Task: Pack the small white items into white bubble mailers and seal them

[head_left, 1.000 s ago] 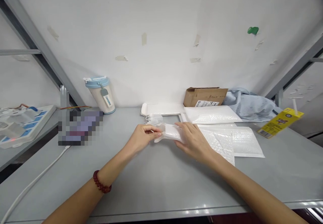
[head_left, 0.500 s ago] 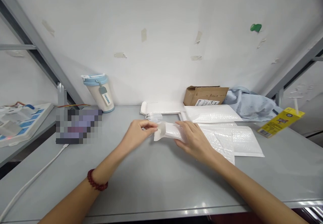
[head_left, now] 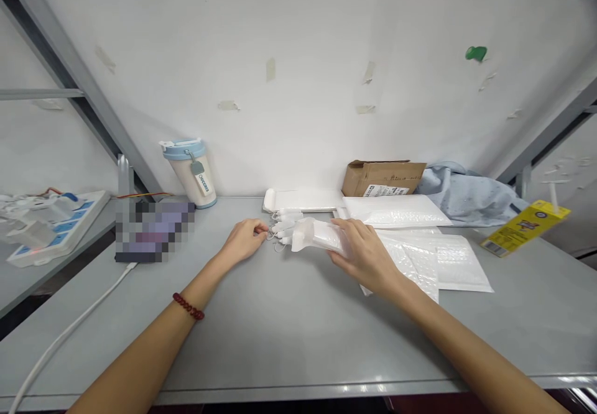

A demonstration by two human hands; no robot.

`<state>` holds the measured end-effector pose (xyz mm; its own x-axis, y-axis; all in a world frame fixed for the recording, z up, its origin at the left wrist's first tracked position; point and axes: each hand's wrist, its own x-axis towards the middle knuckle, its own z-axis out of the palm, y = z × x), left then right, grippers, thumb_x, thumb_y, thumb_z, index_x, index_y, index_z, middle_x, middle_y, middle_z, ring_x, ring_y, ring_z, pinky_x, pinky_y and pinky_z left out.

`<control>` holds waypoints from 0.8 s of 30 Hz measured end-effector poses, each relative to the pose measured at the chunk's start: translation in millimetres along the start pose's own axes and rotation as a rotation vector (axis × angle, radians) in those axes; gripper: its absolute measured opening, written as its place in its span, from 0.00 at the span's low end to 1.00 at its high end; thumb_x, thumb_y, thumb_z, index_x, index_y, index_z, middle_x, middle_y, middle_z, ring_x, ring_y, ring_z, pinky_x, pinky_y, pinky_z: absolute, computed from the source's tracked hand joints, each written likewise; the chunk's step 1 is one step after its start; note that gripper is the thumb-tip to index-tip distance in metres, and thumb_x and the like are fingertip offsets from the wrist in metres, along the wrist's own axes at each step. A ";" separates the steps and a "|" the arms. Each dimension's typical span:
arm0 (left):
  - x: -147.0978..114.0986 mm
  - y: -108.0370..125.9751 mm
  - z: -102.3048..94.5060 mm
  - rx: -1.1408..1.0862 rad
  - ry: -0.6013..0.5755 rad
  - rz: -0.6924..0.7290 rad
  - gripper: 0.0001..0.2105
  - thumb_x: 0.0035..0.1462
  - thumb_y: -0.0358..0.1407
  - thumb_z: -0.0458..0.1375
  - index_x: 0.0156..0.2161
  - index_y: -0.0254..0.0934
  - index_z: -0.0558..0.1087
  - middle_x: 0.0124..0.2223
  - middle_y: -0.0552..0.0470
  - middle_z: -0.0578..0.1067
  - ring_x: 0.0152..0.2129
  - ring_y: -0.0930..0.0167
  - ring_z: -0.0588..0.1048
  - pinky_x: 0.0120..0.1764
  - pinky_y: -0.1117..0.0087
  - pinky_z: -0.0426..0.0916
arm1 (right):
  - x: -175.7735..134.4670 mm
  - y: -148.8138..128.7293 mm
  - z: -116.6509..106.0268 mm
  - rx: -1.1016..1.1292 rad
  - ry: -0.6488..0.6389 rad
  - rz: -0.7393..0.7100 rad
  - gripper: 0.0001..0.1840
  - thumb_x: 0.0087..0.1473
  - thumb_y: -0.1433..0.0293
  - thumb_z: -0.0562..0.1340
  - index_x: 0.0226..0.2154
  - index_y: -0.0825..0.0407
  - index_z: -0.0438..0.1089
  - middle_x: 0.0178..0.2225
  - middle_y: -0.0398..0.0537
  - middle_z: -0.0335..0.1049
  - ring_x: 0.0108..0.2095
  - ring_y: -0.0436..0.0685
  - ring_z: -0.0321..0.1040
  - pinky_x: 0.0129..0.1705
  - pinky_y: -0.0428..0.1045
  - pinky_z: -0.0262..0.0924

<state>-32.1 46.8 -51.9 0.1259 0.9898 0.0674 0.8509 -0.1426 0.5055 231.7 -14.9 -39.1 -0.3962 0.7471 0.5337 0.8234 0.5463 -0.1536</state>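
Note:
My right hand [head_left: 366,255] is wrapped round a narrow white bubble mailer [head_left: 321,237], whose loose open end points left. At the left of it, several small white pieces with thin loops [head_left: 284,222] lie in a cluster on the table. My left hand [head_left: 247,240] is closed at the left edge of that cluster, thumb and fingertips pressed together near the loops. Whether a loop is between those fingertips is too small to tell. More white bubble mailers [head_left: 413,265] lie flat under and beyond my right hand.
On the grey table [head_left: 280,339], a long white packet [head_left: 303,200], a stacked mailer [head_left: 396,210], a cardboard box [head_left: 380,178] and blue cloth [head_left: 466,193] line the back. A tumbler [head_left: 192,174], a blurred-out phone [head_left: 156,232] and a power strip [head_left: 60,227] stand left; a yellow carton [head_left: 525,227] is right.
My left hand has moved left and away from the open end of the mailer, down by the looped pieces. My right hand keeps its hold on the mailer. The view has shifted slightly.

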 end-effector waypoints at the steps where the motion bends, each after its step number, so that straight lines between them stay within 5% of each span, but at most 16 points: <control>1: -0.1 0.3 0.4 0.000 0.000 0.010 0.10 0.50 0.36 0.51 0.33 0.37 0.74 0.32 0.51 0.76 0.30 0.68 0.72 0.35 0.70 0.65 | 0.1 0.0 -0.3 0.000 -0.001 -0.001 0.24 0.50 0.68 0.58 0.50 0.50 0.54 0.42 0.53 0.66 0.42 0.62 0.63 0.41 0.56 0.58; 12: 0.0 -4.7 1.2 0.011 -0.047 0.097 0.06 0.51 0.33 0.46 0.27 0.38 0.64 0.31 0.50 0.71 0.31 0.67 0.69 0.33 0.69 0.61 | -0.4 -0.2 0.5 -0.001 -0.011 0.015 0.24 0.50 0.68 0.58 0.50 0.48 0.54 0.42 0.53 0.65 0.43 0.63 0.63 0.41 0.57 0.58; 21: -18.2 20.8 -56.1 -0.147 -0.153 0.110 0.10 0.51 0.42 0.47 0.29 0.37 0.65 0.31 0.53 0.69 0.28 0.71 0.66 0.30 0.74 0.59 | 1.2 -0.8 -2.7 -0.017 -0.025 0.023 0.24 0.50 0.69 0.58 0.50 0.51 0.54 0.43 0.53 0.65 0.43 0.62 0.62 0.42 0.56 0.58; 24: -26.4 30.6 -61.9 -0.156 -0.227 0.146 0.10 0.51 0.42 0.49 0.29 0.38 0.65 0.31 0.54 0.69 0.27 0.72 0.65 0.29 0.74 0.57 | 0.5 -0.9 -1.6 -0.020 -0.019 0.014 0.25 0.50 0.70 0.58 0.50 0.51 0.53 0.43 0.54 0.65 0.43 0.62 0.62 0.41 0.56 0.58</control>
<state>-41.0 16.7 15.1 0.3667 0.9297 -0.0360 0.7292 -0.2632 0.6316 231.4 -15.6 -37.4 -0.3918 0.7617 0.5161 0.8369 0.5280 -0.1440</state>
